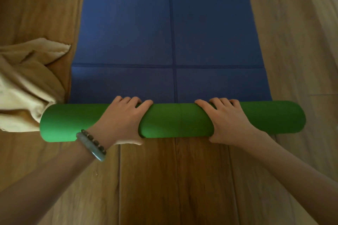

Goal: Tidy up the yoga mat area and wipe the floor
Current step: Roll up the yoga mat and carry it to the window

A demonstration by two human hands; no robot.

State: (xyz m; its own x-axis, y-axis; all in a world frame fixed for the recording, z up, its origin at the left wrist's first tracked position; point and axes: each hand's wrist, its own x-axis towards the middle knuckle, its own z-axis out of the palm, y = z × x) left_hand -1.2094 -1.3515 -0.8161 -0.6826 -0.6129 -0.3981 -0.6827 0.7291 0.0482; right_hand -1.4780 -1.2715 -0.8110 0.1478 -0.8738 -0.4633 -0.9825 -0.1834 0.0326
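Gripping the green roll of the yoga mat (175, 120) with left hand (118, 120) and right hand (228, 120), fingers (126, 101) curling over its top. Holding it crosswise on the wooden floor (164, 179), long axis left to right, facing the unrolled blue stretch (164, 33) straight ahead beyond the fingertips.

The left hand (120, 120) and right hand (228, 120) grip the roll (172, 120), one either side of its middle. Beyond the fingertips (201, 103) the mat (164, 33) lies flat on the floor (164, 179). Left of the left fingers (135, 102), a towel (23, 82) touches the roll's end.
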